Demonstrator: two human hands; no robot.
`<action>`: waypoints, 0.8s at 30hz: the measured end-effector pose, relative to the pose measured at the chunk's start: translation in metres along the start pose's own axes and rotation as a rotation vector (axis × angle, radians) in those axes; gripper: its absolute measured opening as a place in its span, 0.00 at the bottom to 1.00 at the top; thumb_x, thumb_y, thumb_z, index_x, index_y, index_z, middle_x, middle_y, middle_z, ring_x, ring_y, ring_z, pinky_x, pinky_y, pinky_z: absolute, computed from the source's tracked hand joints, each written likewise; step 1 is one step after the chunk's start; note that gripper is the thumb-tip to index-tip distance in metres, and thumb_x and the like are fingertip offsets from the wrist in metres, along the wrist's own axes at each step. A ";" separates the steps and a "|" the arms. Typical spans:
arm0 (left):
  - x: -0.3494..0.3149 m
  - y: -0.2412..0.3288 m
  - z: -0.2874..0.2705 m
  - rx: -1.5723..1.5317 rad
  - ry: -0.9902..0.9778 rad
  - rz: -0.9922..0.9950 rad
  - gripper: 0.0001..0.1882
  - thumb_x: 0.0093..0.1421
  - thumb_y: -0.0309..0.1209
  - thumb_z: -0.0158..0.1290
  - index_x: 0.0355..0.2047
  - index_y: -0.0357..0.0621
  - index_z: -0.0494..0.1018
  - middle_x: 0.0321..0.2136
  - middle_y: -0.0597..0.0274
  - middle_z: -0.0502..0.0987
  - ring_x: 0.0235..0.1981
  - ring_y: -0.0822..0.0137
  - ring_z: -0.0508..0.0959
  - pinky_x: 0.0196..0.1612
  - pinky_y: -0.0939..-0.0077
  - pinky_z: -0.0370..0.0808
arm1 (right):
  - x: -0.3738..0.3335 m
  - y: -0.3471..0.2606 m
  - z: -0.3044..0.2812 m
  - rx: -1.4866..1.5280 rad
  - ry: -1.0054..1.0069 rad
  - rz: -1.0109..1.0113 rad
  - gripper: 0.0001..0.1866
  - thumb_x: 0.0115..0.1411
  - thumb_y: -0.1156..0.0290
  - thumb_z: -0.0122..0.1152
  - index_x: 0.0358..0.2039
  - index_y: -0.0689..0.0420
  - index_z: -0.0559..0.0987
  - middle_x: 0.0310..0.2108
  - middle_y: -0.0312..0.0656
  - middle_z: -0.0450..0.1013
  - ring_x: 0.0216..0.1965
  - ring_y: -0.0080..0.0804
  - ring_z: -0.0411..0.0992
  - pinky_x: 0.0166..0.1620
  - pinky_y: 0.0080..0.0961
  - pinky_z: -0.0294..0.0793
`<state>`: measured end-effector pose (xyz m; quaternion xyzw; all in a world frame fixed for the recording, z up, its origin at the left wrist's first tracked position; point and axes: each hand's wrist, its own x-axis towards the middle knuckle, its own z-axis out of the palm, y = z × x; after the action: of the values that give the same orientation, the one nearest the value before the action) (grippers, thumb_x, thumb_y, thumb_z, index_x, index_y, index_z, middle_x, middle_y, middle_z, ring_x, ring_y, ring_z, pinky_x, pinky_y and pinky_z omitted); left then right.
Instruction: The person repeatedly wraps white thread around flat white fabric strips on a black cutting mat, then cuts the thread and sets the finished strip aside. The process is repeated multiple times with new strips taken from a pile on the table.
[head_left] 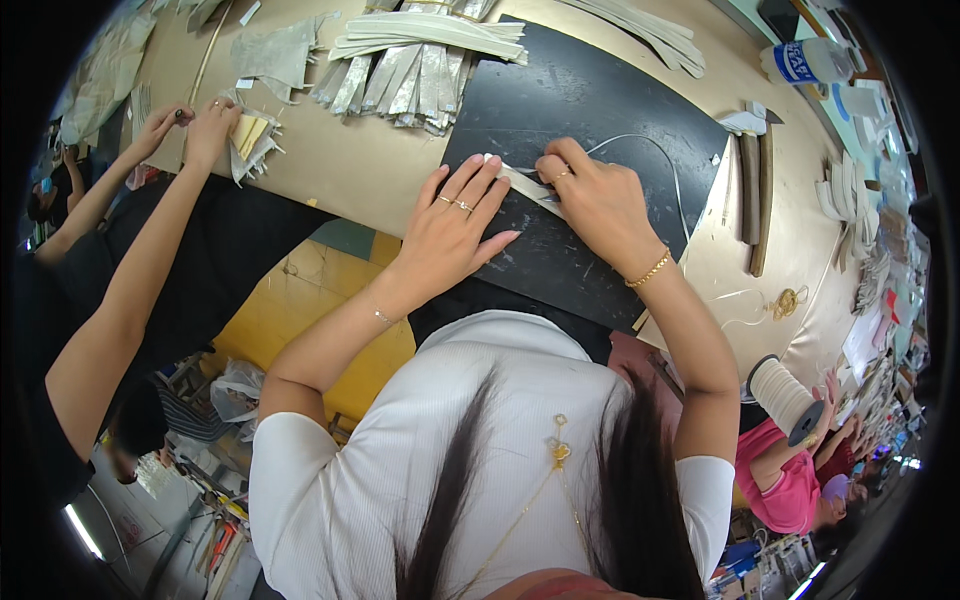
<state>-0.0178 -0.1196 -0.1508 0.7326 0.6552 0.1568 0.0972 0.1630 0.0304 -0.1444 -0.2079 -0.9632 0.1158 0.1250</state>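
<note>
My left hand [455, 215] lies with its fingers stretched out on a black board [590, 100]. Its fingertips touch the upper end of a pale, narrow strip [523, 184]. At the strip's lower end my right hand [600, 205] is closed, thumb and fingers bent together. A small grey pointed edge [551, 198] shows by those fingers; I cannot tell whether it belongs to a tool. From behind the right hand a thin pale cord [672, 165] curves across the board and down its right side.
Bundled pale strips [420, 70] lie beyond the board. To the right are hammers with long handles [760, 200], a plastic bottle [815, 62], a coil of thin cord [788, 302] and a spool of white tape [785, 400]. A co-worker's hands [205, 135] hold pale pieces at the left.
</note>
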 end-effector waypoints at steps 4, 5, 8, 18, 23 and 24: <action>0.000 0.000 -0.001 0.023 0.005 0.006 0.32 0.59 0.46 0.62 0.59 0.41 0.71 0.65 0.54 0.68 0.68 0.56 0.64 0.67 0.51 0.58 | -0.002 -0.007 -0.008 0.001 0.008 -0.038 0.05 0.56 0.70 0.59 0.34 0.52 0.77 0.29 0.33 0.67 0.24 0.25 0.76 0.26 0.26 0.75; 0.000 0.000 -0.001 0.025 0.003 0.008 0.32 0.59 0.46 0.62 0.59 0.41 0.71 0.65 0.54 0.68 0.68 0.56 0.64 0.66 0.51 0.58 | -0.005 -0.009 -0.010 -0.011 0.005 -0.046 0.06 0.56 0.70 0.59 0.35 0.52 0.78 0.29 0.33 0.67 0.24 0.25 0.75 0.26 0.26 0.75; 0.000 -0.001 -0.002 0.026 0.011 0.008 0.32 0.59 0.46 0.63 0.58 0.42 0.72 0.64 0.54 0.68 0.67 0.56 0.64 0.65 0.50 0.58 | -0.012 -0.012 -0.015 -0.035 0.002 -0.067 0.12 0.55 0.69 0.60 0.41 0.52 0.80 0.29 0.33 0.67 0.24 0.23 0.74 0.27 0.24 0.73; 0.000 0.000 0.000 0.070 -0.016 -0.008 0.34 0.59 0.48 0.62 0.61 0.44 0.69 0.65 0.56 0.67 0.68 0.59 0.63 0.63 0.49 0.57 | -0.024 -0.016 -0.003 -0.038 0.004 -0.074 0.21 0.55 0.71 0.59 0.51 0.53 0.81 0.30 0.33 0.64 0.22 0.20 0.71 0.26 0.23 0.72; 0.001 0.002 0.003 0.077 -0.002 -0.025 0.37 0.59 0.49 0.62 0.65 0.45 0.67 0.65 0.58 0.67 0.68 0.61 0.63 0.63 0.49 0.56 | -0.023 -0.017 -0.003 -0.051 0.014 -0.078 0.21 0.55 0.71 0.59 0.51 0.53 0.81 0.30 0.33 0.64 0.21 0.20 0.71 0.26 0.22 0.71; 0.001 0.002 0.003 0.083 -0.003 -0.027 0.38 0.59 0.49 0.62 0.65 0.46 0.67 0.65 0.59 0.67 0.68 0.61 0.62 0.63 0.50 0.56 | -0.024 -0.017 -0.003 -0.054 0.015 -0.079 0.21 0.56 0.71 0.59 0.51 0.53 0.80 0.30 0.33 0.64 0.21 0.19 0.71 0.26 0.22 0.71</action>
<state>-0.0149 -0.1183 -0.1528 0.7274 0.6707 0.1269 0.0697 0.1783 0.0054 -0.1410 -0.1740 -0.9724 0.0830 0.1311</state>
